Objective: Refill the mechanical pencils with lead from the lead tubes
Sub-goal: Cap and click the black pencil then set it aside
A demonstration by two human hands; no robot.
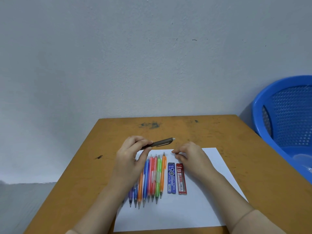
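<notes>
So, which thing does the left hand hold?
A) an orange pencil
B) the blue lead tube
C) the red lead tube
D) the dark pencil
D: the left hand grips the dark pencil in the air; the red lead tube and the blue lead tube lie on the paper.

Both bare forearms reach up from the lower edge toward centre frame. The left hand point(130, 154), left of centre, grips a dark pencil point(160, 142) between thumb and curled fingers. The right hand point(190, 154) hovers just right of centre, fingers curled, tips drawn together (whether pinching anything is unclear).
</notes>
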